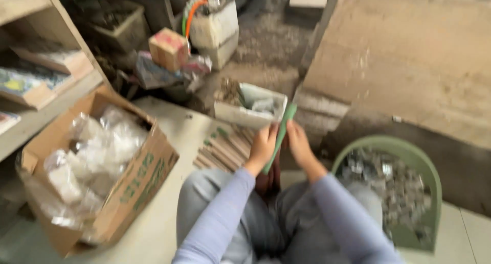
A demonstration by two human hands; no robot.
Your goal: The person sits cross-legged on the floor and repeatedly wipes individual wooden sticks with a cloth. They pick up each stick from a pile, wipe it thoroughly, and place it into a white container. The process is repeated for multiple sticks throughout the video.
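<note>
Two hands | left hand [262, 147], right hand [299, 144] grip green stick [281, 135]

A slim green rod [280, 136] stands near the centre of the frame, tilted with its top leaning right. It is pale green, long and narrow, blurred by motion. Its lower half is clasped between two hands, its upper end free above them.
</note>
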